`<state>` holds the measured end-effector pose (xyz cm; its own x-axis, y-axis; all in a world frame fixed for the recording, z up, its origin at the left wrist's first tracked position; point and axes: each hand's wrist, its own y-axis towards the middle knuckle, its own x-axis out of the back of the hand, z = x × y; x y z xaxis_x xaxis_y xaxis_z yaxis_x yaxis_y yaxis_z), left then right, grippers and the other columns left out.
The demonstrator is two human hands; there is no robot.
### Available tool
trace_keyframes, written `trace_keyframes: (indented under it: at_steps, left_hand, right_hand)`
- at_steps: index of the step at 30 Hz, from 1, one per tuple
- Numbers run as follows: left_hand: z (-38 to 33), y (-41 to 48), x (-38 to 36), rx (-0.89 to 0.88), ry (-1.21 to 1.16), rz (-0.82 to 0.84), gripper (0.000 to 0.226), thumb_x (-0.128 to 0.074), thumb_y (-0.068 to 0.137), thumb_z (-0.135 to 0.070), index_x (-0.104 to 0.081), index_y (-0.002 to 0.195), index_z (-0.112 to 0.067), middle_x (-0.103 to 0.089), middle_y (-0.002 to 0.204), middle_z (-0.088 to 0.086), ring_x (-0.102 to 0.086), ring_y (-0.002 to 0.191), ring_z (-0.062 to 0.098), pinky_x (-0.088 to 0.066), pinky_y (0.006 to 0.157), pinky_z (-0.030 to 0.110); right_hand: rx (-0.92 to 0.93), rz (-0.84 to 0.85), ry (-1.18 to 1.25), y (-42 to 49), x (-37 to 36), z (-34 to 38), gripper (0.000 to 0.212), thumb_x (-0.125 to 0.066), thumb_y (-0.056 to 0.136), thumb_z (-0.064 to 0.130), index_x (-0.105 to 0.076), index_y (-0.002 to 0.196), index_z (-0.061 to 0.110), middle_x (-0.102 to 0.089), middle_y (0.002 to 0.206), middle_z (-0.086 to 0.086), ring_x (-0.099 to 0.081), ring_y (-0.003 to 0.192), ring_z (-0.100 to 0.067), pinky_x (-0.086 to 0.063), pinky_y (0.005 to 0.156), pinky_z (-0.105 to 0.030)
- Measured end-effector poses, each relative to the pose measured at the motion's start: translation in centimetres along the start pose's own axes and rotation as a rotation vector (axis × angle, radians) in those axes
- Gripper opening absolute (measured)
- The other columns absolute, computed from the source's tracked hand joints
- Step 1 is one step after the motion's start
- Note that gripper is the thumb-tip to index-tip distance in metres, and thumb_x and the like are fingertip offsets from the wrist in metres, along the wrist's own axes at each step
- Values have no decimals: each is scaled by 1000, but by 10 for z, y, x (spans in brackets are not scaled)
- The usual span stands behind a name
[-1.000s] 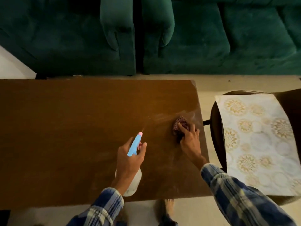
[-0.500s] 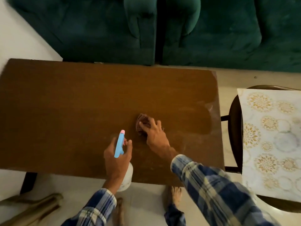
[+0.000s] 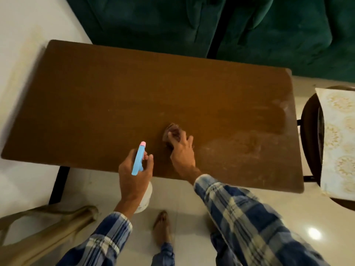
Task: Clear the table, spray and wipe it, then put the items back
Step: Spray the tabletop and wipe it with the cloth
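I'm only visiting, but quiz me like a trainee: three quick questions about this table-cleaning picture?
1. True or false: the left hand holds the spray bottle.
2. What does the right hand press on the table: A) sponge, B) cloth, C) brush?
3. Fill in: the sofa beyond the table is ____.

Key: 1 true; 2 B; 3 green.

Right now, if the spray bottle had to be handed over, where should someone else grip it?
By the white body below the left hand, coming from underneath: that hand wraps the neck and blue trigger head, leaving only the lower body exposed.
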<state>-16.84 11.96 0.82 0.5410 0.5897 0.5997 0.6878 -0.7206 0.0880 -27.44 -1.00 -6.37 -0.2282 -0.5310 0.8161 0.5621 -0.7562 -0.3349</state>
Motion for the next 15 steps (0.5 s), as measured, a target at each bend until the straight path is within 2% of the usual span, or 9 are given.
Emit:
trace_keyframes:
  at_steps: [2,3,4,6,8,9,10,13,15]
  left_hand:
    - [4,-8,8,-12,8,12,13,-73,89,-21,-62,93,-13,-61,73,-7,-62,64,5,-51,61,9]
    - [4,-12,10,-15,4,17,13,-73,89,-20,-63,92,-12,-61,73,-6,-62,63,6,-50,61,8]
    - [2,-17,10,-20,-16,29,13,-73,88,-19,-63,91,-11,-62,73,-5,-62,62,8,-50,61,8]
    - [-2,-24,7,-41,-64,43,13,-73,87,-17,-63,90,-10,-62,72,-4,-62,62,13,-50,59,8]
    - [-3,-29,3,-67,-87,63,12,-73,87,-16,-64,90,-9,-62,72,-5,-63,65,14,-50,58,9]
    - [-3,-31,1,-69,-90,73,13,-74,87,-15,-64,92,-9,-62,72,-5,-63,62,13,-51,57,11]
    - [-5,-36,-4,-66,-85,90,13,-74,87,-15,-64,93,-10,-62,73,-5,-62,60,12,-52,57,13]
    - [-7,-46,-11,-57,-38,125,16,-74,87,-17,-64,96,-9,-62,74,-5,-62,61,9,-50,57,12]
    - [-19,-52,-23,-50,-35,161,17,-73,88,-21,-64,96,-9,-62,74,-4,-62,61,10,-49,57,9]
  right_hand:
    - [235,114,-126,-33,-19,8,65,-58,98,16,-33,155,35,-14,162,-5,-21,139,-40,-40,112,-56]
    - [281,110,-149,-46,-22,0,66,-60,97,16,-34,155,36,-15,162,-5,-23,137,-38,-43,110,-54]
    - [237,66,-133,-55,-19,-15,68,-59,96,13,-35,154,37,-16,162,-4,-25,134,-37,-46,107,-52]
    - [-42,-72,-25,-61,-8,-52,71,-54,91,2,-40,152,37,-18,160,-2,-27,130,-38,-48,103,-53]
    - [-362,-256,76,-70,-2,-74,71,-49,88,-2,-45,150,32,-25,156,-5,-29,126,-43,-46,100,-61]
    - [-412,-295,82,-74,-2,-71,72,-48,87,-3,-46,150,31,-27,155,-7,-30,126,-44,-47,98,-62]
    - [-366,-269,79,-80,-6,-64,73,-48,87,-3,-44,151,32,-26,156,-7,-30,127,-43,-48,98,-61]
    - [23,-43,-38,-101,-38,-26,75,-47,92,-4,-36,154,35,-20,162,-8,-30,131,-41,-47,104,-53]
    - [84,-53,-79,-116,-45,-41,76,-46,90,-5,-38,154,34,-24,162,-11,-34,128,-44,-47,103,-54]
